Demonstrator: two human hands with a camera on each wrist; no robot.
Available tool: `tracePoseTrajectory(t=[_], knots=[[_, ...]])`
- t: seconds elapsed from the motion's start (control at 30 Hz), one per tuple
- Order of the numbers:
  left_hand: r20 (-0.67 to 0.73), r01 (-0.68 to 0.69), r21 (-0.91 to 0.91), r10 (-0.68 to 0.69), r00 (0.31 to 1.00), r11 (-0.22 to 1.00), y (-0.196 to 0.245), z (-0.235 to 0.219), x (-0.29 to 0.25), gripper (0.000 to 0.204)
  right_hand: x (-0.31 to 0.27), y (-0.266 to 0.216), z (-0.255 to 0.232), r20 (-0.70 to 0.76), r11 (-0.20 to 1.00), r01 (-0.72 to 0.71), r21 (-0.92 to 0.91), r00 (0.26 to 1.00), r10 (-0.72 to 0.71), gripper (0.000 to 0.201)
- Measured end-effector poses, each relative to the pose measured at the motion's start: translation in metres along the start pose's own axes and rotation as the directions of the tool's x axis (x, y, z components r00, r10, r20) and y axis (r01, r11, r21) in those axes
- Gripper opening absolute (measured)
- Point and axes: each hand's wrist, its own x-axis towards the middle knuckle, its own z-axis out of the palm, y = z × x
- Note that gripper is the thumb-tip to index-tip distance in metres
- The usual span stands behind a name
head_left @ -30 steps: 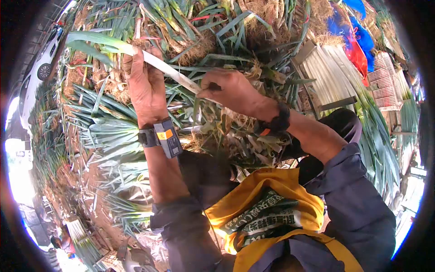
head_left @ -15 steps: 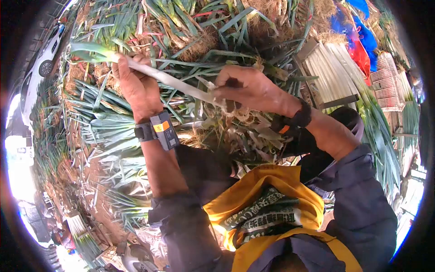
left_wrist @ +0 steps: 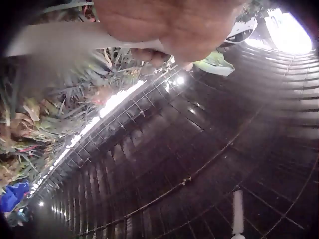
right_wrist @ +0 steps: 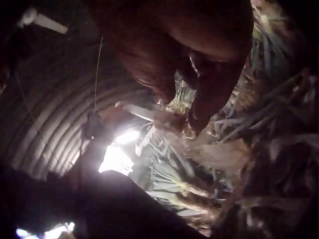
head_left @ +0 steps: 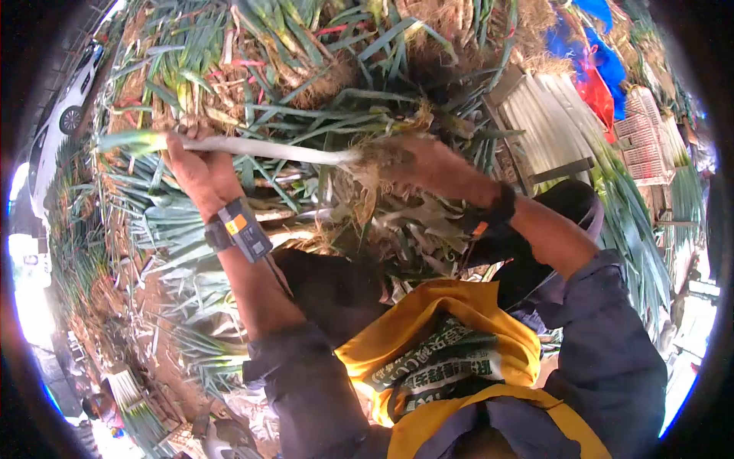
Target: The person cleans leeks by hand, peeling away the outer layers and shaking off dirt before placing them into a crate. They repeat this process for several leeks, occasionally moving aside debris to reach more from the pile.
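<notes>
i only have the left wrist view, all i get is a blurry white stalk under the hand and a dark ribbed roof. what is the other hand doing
Observer: In the head view the right hand grips the root end of the same leek that the left hand holds near its green top.
Operator: is the stalk level or tipped
Observer: Roughly level across the head view, green end at the left, rooty end at the right.
Operator: anything trimmed nearby
Observer: Yes, a rack of clean white stalks stands beyond the right arm, past the leek pile.
</notes>
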Motion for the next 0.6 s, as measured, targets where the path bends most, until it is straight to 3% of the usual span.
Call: tracePoseTrajectory(t=[0.07,0.1,0.13,0.2,0.3,0.33,0.37,0.43,0.47,0.5,0.57,0.6], knots=[[0.022,0.076,-0.093,-0.074,0.997,0.993,0.001,-0.004,-0.001,0.021,0.009,-0.010,0.006,0.089,0.988,-0.094,0.120,0.993,0.083,0.048],[-0.009,0.079,-0.122,-0.080,0.997,0.989,0.002,0.004,-0.008,0.022,0.008,-0.017,0.013,0.074,0.935,-0.042,0.352,0.997,0.017,0.048],[-0.009,0.107,-0.158,-0.110,0.994,0.982,0.003,0.003,-0.008,0.022,0.007,-0.023,0.023,0.049,0.825,0.008,0.565,0.998,-0.043,0.048],[-0.010,0.160,-0.222,-0.166,0.986,0.962,0.006,0.000,-0.007,0.023,0.006,-0.035,0.032,0.071,0.578,-0.017,0.816,0.995,-0.071,0.047],[-0.184,0.121,-0.121,-0.142,0.973,0.985,0.002,0.005,-0.004,0.023,0.018,-0.067,0.035,0.042,0.450,-0.011,0.893,0.997,-0.059,0.041],[-0.059,0.171,-0.204,-0.186,0.981,0.964,0.001,0.016,-0.011,0.026,0.021,-0.077,0.035,0.039,0.454,-0.016,0.891,0.998,-0.041,0.035],[-0.191,0.108,-0.104,-0.127,0.973,0.989,-0.006,0.024,-0.024,0.027,0.024,-0.082,0.034,0.050,0.511,-0.024,0.859,0.998,-0.038,0.033],[-0.316,0.187,-0.018,-0.183,0.931,0.982,-0.016,0.036,-0.029,0.024,0.029,-0.086,0.032,0.069,0.617,-0.040,0.786,0.997,-0.022,0.032],[-0.215,0.233,-0.161,-0.264,0.940,0.959,-0.021,0.019,-0.017,0.021,0.027,-0.085,0.040,0.010,0.672,0.020,0.740,0.999,-0.041,0.030],[-0.104,0.284,-0.291,-0.325,0.940,0.914,-0.025,0.001,-0.005,0.019,0.017,-0.091,0.041,0.090,0.721,-0.070,0.690,0.996,0.010,0.030],[-0.038,0.333,-0.255,-0.354,0.935,0.908,-0.019,0.000,-0.001,0.018,-0.014,-0.104,0.034,0.241,0.790,-0.243,0.564,0.963,0.124,0.028],[-0.003,0.333,-0.221,-0.343,0.940,0.917,-0.021,-0.005,0.004,0.019,-0.024,-0.105,0.034,0.253,0.810,-0.239,0.536,0.960,0.116,0.027]])
